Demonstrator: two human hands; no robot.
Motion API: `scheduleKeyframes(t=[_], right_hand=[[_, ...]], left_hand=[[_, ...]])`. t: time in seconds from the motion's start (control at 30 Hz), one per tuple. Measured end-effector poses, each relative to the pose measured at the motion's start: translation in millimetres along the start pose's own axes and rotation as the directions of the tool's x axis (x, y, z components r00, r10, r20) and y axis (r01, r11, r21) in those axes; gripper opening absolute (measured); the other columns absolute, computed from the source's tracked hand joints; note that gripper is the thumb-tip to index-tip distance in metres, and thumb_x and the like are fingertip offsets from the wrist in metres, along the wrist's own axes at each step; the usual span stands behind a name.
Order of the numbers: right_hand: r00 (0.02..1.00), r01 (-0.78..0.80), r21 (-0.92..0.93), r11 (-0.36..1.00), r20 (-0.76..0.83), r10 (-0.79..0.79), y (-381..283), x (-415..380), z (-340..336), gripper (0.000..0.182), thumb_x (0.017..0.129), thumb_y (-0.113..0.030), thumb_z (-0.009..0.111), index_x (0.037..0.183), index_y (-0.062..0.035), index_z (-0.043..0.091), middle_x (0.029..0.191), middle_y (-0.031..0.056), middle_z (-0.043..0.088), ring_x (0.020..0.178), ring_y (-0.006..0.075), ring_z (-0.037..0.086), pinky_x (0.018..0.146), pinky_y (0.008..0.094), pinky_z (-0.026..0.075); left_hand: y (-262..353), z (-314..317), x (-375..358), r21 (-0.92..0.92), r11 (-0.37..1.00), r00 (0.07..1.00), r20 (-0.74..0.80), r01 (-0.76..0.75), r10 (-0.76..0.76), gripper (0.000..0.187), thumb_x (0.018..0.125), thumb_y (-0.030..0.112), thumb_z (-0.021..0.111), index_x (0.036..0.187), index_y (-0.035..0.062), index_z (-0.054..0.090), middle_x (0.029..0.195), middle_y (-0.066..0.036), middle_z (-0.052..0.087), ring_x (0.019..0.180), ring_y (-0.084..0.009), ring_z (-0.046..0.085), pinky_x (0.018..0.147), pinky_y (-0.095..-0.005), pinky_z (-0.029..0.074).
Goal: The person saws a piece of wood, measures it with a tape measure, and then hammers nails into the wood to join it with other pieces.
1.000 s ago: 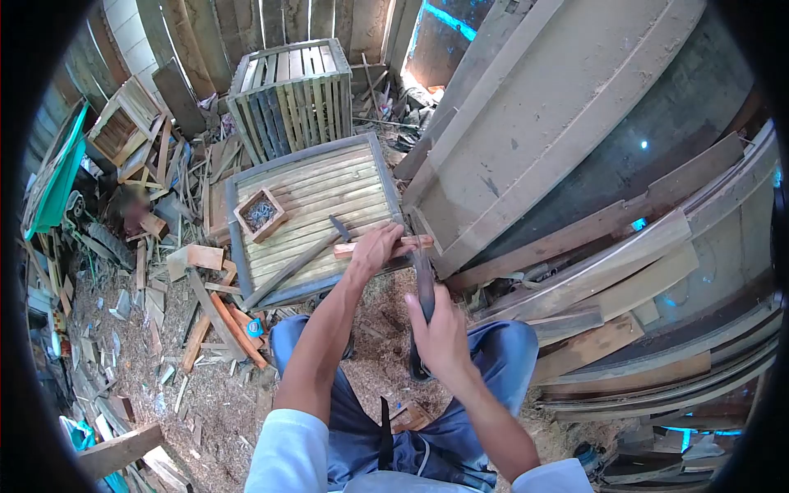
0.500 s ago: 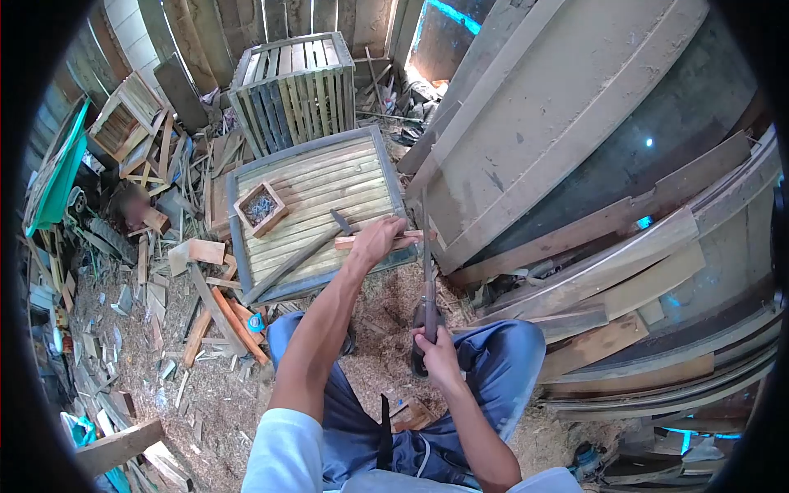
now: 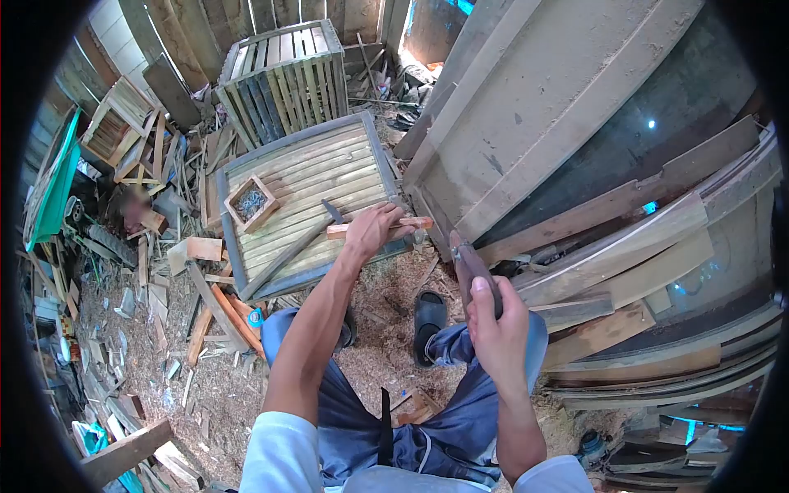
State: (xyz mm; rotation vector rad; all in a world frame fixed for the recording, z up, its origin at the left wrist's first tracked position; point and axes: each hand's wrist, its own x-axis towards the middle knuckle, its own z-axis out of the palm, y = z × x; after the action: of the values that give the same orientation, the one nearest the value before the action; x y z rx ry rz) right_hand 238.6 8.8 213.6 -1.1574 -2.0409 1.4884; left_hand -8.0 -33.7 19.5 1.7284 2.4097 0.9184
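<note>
My left hand [image 3: 374, 230] is wrapped round a short reddish wood strip [image 3: 422, 223], holding it over the near right edge of a slatted wooden panel [image 3: 308, 168] with a grey frame. The strip's ends stick out on both sides of my fist. In my right hand [image 3: 497, 324] is a machete-like tool with a dark brown handle [image 3: 470, 267], gripped over my right knee. Its blade points up and left, blurred, just right of the strip. On the panel lie a hammer [image 3: 288, 257] and a small square wooden box [image 3: 253, 203] of nails.
A slatted crate [image 3: 283, 90] stands behind the panel. Large boards [image 3: 534, 115] lean at the right, above stacked curved planks [image 3: 625, 271]. Wood scraps and a blue tape measure [image 3: 256, 317] lie at left. A dark sandal [image 3: 429, 320] is between my knees.
My right hand has moved right and up with the machete, whose blade has swung from upright to tilted left. My left hand and the strip have shifted slightly up and left in view.
</note>
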Motion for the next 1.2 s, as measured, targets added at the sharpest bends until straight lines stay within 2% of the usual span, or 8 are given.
scheduleKeyframes(t=[0.1, 0.17, 0.27, 0.47, 0.57, 0.77, 0.87, 1.2], right_hand=[[0.999, 0.023, -0.070, 0.997, -0.020, -0.025, 2.8, -5.9, -3.6, 0.034, 0.096, -0.029, 0.055, 0.092, 0.0036, 0.060, 0.068, 0.0138, 0.060, 0.064, 0.0168, 0.058, 0.061, 0.0356, 0.045], [0.999, 0.029, -0.091, 0.995, -0.011, -0.030, 12.0, -8.6, -3.5, 0.034, 0.096, -0.029, 0.055, 0.092, 0.0039, 0.060, 0.069, 0.0159, 0.061, 0.064, 0.0172, 0.059, 0.061, 0.0353, 0.045], [0.998, 0.057, 0.010, 0.998, 0.013, -0.057, 15.3, -12.8, -2.5, 0.030, 0.098, -0.029, 0.054, 0.086, -0.0021, 0.055, 0.060, -0.0038, 0.048, 0.049, 0.0018, 0.042, 0.043, 0.0192, 0.032], [0.999, 0.040, 0.039, 0.998, 0.029, -0.041, 22.8, -15.6, 1.3, 0.029, 0.098, -0.028, 0.054, 0.087, -0.0009, 0.056, 0.059, -0.0035, 0.048, 0.049, 0.0020, 0.042, 0.043, 0.0192, 0.032], [1.000, 0.008, -0.039, 0.999, -0.003, -0.008, 11.8, -20.4, -1.1, 0.031, 0.095, -0.028, 0.056, 0.091, 0.0029, 0.061, 0.063, 0.0135, 0.060, 0.057, 0.0174, 0.058, 0.056, 0.0339, 0.044], [0.999, 0.050, -0.102, 0.994, -0.017, -0.051, 11.7, -22.1, 1.8, 0.030, 0.095, -0.026, 0.056, 0.088, 0.0023, 0.059, 0.061, 0.0139, 0.058, 0.054, 0.0218, 0.058, 0.054, 0.0353, 0.043], [0.995, 0.099, -0.072, 0.992, 0.012, -0.098, 10.7, -22.2, 6.2, 0.030, 0.099, -0.027, 0.052, 0.087, 0.0001, 0.057, 0.058, -0.0034, 0.048, 0.050, 0.0026, 0.042, 0.043, 0.0211, 0.032], [0.998, 0.058, -0.109, 0.992, 0.030, -0.055, -1.8, -27.9, 12.2, 0.030, 0.099, -0.026, 0.051, 0.083, -0.0007, 0.056, 0.059, -0.0022, 0.050, 0.051, 0.0034, 0.043, 0.044, 0.0222, 0.033]], left_hand=[[7.0, -6.7, -0.8, -0.036, 0.986, 0.981, 0.116, 0.162, -0.156, 0.040, 0.087, 0.045, 0.059, 0.085, 0.0059, 0.055, 0.089, -0.010, 0.059, 0.092, -0.0300, 0.058, 0.078, -0.0405, 0.048], [5.6, -3.9, -2.4, 0.016, 0.994, 0.990, 0.091, 0.109, -0.110, 0.040, 0.087, 0.046, 0.060, 0.087, 0.0059, 0.055, 0.089, -0.010, 0.059, 0.091, -0.0299, 0.058, 0.078, -0.0402, 0.048], [1.6, 5.1, -8.2, 0.078, 0.996, 0.998, 0.028, 0.045, -0.047, 0.041, 0.087, 0.046, 0.059, 0.090, 0.0059, 0.054, 0.090, -0.009, 0.058, 0.091, -0.0297, 0.058, 0.078, -0.0400, 0.048], [7.8, -1.0, -7.9, 0.031, 0.998, 0.999, -0.019, 0.046, -0.046, 0.043, 0.087, 0.048, 0.058, 0.093, 0.0062, 0.052, 0.092, -0.009, 0.057, 0.092, -0.0293, 0.058, 0.080, -0.0399, 0.048], [4.1, -3.7, -3.7, -0.007, 0.998, 0.998, 0.018, 0.066, -0.065, 0.043, 0.088, 0.049, 0.057, 0.091, 0.0062, 0.052, 0.091, -0.009, 0.057, 0.093, -0.0297, 0.058, 0.080, -0.0402, 0.048], [2.7, -0.9, -4.8, 0.011, 0.998, 0.997, 0.033, 0.066, -0.066, 0.042, 0.089, 0.049, 0.056, 0.088, 0.0062, 0.053, 0.092, -0.010, 0.058, 0.093, -0.0298, 0.059, 0.080, -0.0407, 0.048], [6.9, -3.4, -5.8, 0.013, 0.998, 0.998, 0.020, 0.065, -0.066, 0.042, 0.089, 0.048, 0.056, 0.088, 0.0062, 0.054, 0.092, -0.010, 0.058, 0.093, -0.0297, 0.059, 0.079, -0.0407, 0.049], [2.6, 0.5, -3.4, 0.019, 0.998, 0.998, 0.005, 0.067, -0.067, 0.042, 0.089, 0.047, 0.056, 0.089, 0.0052, 0.054, 0.094, -0.010, 0.058, 0.096, -0.0296, 0.059, 0.081, -0.0404, 0.049]])
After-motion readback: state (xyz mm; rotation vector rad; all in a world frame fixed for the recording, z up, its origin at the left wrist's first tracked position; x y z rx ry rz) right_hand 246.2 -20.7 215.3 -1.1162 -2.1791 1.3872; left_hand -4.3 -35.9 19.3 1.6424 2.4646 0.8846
